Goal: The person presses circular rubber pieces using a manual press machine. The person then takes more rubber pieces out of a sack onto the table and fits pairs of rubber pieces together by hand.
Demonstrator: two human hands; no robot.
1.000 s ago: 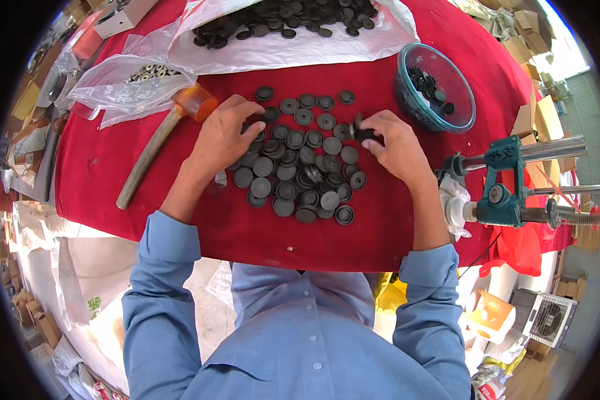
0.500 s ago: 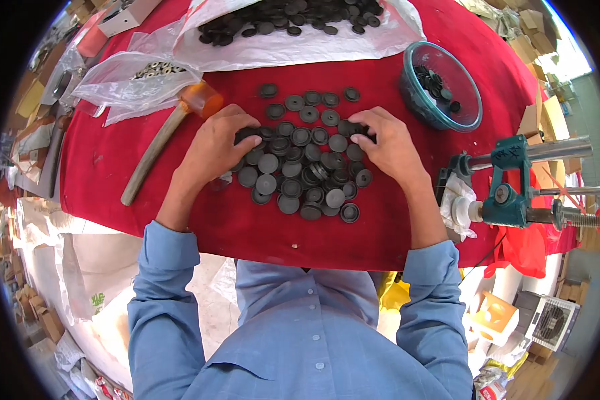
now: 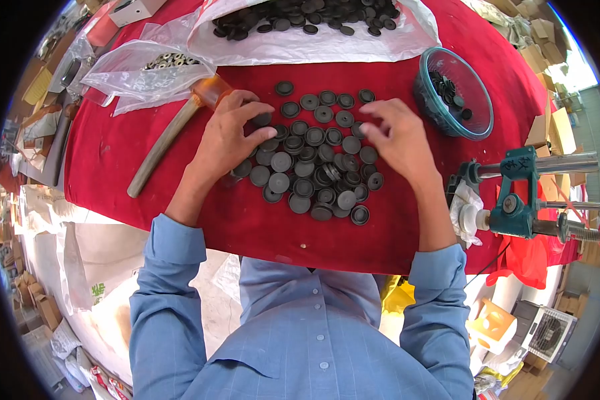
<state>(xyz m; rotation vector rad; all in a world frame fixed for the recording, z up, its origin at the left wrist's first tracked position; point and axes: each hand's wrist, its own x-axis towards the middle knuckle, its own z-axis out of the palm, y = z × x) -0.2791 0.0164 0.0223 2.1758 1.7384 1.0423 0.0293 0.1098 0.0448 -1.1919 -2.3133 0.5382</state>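
Note:
A pile of round black rubber-like discs [image 3: 304, 169] lies on the red cloth, some face up with raised rims, others showing flat sides. At the pile's left, my left hand [image 3: 232, 133] is curled with one black disc [image 3: 261, 120] between thumb and fingers. My right hand [image 3: 401, 140] is at the upper right of the pile, thumb and fingers apart. Its thumb tip is beside a black disc [image 3: 358, 130]; whether they touch I cannot tell. Beyond the pile, several discs [image 3: 327, 98] are spread out in loose rows.
A mallet [image 3: 164, 145] with an amber head lies left of my left hand. Behind it is a clear bag [image 3: 137, 70] of small rings. A white sack [image 3: 313, 52] with more discs is at the back. Rightward are a teal bowl [image 3: 423, 93] and a green hand press [image 3: 519, 193].
My right hand has opened; its fingers were around a disc at the pile's edge before. My left hand has drawn slightly off the pile with a disc. The whole view has shifted slightly.

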